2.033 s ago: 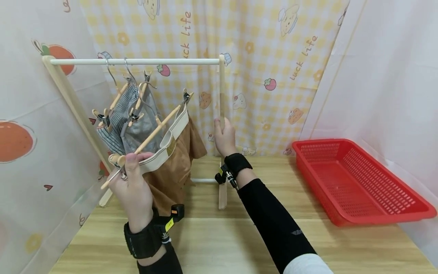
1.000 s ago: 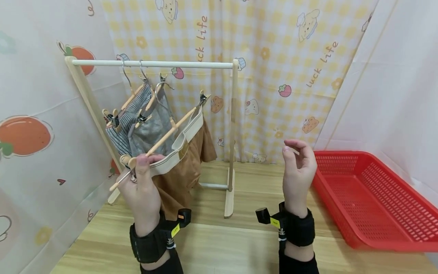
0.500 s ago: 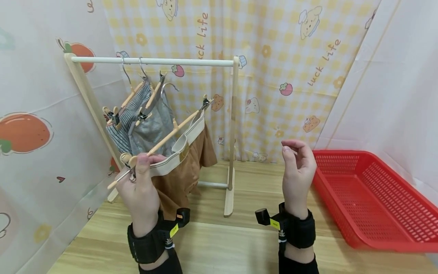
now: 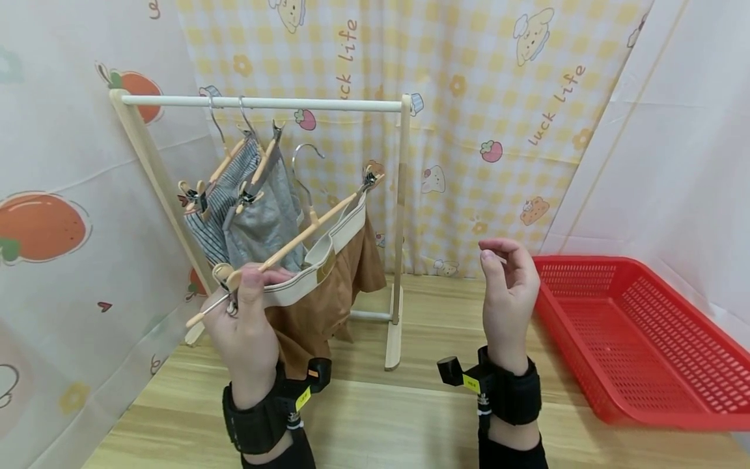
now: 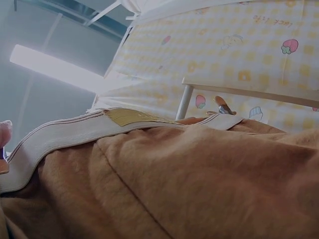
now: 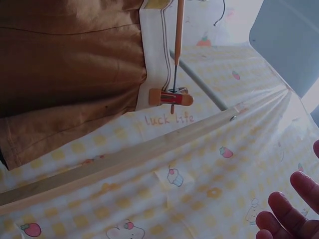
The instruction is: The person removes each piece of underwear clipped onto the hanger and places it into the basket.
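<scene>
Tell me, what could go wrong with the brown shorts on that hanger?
The left hand grips only one end of the wooden hanger, and its metal hook is off the white rail. So the hanger might tip, or one clip might slip and let the brown shorts sag. Swinging it could also bump the grey shorts hanging close beside it. The right hand holds nothing, so it gives no support.
</scene>
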`<state>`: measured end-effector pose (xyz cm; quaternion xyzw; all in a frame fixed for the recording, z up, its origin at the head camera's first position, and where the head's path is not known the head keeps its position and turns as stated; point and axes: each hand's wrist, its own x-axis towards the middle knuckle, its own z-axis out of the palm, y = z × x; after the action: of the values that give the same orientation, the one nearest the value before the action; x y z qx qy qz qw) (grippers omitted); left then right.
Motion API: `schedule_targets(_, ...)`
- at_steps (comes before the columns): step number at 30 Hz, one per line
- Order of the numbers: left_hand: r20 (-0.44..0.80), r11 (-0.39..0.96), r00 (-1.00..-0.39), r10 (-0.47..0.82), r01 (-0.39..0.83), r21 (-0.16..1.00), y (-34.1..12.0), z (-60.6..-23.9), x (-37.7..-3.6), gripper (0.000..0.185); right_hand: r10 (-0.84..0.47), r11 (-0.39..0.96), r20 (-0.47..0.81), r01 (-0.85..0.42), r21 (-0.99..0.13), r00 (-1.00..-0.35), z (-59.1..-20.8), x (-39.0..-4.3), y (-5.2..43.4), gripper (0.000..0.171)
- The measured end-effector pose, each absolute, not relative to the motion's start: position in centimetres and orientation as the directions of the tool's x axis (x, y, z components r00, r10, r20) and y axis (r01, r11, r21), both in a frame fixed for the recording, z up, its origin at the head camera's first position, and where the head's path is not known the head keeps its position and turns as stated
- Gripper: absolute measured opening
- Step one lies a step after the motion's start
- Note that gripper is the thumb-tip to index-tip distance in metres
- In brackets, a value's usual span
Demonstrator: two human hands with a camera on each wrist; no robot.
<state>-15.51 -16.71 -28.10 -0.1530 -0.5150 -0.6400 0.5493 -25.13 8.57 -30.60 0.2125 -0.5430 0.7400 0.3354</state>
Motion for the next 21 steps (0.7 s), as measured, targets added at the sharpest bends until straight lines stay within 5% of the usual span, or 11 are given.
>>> schedule_targets(12, 0.781, 0.055, -0.324, -0.534, 0.908, 0.414, -16.9, -28.4, -15.6, 0.042, 0.190, -0.187, 0.677, -0.704, -0.686, -0.711, -30.8, -25.2, 8.3, 0.015)
schedule_targets(21, 0.765, -0.098, -0.443, -0.468, 0.886, 0.454, -17.0, -28.6, -17.1, 0.048, 0.164, -0.138, 0.692, -0.711, -0.690, -0.703, -30.6, -25.4, 8.6, 0.022)
